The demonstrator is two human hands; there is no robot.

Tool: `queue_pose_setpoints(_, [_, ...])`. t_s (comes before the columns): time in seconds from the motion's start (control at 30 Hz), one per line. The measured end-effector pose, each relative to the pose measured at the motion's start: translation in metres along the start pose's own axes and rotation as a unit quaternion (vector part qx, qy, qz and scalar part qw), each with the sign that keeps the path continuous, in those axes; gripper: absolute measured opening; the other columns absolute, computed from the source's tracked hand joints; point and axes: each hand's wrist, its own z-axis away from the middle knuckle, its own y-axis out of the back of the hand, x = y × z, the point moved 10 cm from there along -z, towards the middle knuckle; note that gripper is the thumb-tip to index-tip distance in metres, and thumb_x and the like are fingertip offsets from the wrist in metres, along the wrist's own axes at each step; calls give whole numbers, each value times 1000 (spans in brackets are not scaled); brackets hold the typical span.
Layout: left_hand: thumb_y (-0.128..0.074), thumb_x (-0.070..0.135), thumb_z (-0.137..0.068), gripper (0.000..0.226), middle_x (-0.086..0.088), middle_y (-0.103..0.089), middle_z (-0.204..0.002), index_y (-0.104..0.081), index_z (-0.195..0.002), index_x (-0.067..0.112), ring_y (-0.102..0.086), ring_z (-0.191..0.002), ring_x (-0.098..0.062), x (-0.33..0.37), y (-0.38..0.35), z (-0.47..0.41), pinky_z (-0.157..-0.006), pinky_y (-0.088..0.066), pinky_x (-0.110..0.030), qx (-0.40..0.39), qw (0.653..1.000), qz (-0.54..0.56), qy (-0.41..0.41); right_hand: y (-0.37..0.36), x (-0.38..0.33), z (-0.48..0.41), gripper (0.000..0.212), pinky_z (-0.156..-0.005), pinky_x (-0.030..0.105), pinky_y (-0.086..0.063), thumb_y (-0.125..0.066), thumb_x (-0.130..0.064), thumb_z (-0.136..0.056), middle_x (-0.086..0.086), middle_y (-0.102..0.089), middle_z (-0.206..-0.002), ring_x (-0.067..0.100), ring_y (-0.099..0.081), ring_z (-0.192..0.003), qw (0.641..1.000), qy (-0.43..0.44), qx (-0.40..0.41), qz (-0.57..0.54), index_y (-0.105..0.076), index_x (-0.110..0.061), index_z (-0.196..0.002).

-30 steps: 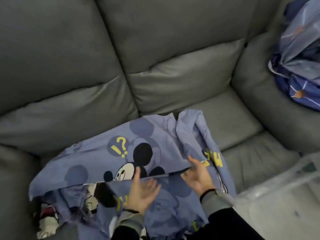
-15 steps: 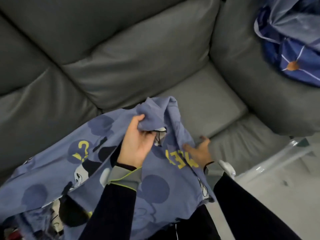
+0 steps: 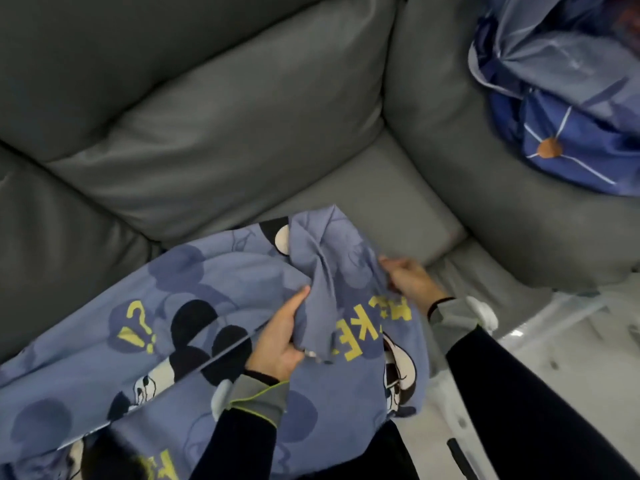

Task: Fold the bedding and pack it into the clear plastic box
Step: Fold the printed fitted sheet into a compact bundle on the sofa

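The light is dim, soft and cool, with no hard shadows. A dull sheen lies along the rounded back cushions of the grey sofa [image 3: 214, 109], while its seams and the gap between cushions sink into near black. The brightest patch is the pale floor [image 3: 571, 344] at the right edge, slightly washed out, with a small glint of glare. The whole picture is soft and smeared with blur; the print on the blue bedding [image 3: 194, 306] is fuzzy. Wide-angle bending curves the sofa lines toward the corners.
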Motion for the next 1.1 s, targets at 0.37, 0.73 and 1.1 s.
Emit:
queue_pose_setpoints(0.37, [-65, 25, -61, 19, -1, -70, -66, -72, -74, 14, -68, -57, -14, 168, -23, 77, -51, -57, -24, -153, 936, 126, -292, -30, -144, 15, 35, -63, 20, -56, -49, -1, -90, -10, -74, -80, 5, -69, -70, 900, 11, -223, -374, -58, -17, -120])
queue_pose_setpoints(0.73, [-65, 7, -82, 13, -8, -67, -88, -61, -94, 8, -62, -81, -19, -55, 49, -45, -63, -57, -26, 78, 990, -88, 83, 32, -38, -46, 28, -95, 32, -43, -53, 5, -88, 13, -64, -103, 20, -58, -95, 983, 59, 156, -73, -60, 4, -115])
queue_pose_setpoints(1.1, [-64, 29, -85, 32, -10, -58, -99, -48, -103, 8, -61, -87, -26, 25, -62, -94, -78, -54, -41, 118, 770, -593, -205, -15, -5, -28, 24, -76, 32, -52, -68, -31, -85, 9, -70, -95, 22, -65, -84, 986, -50, -61, -148, -66, -8, -93])
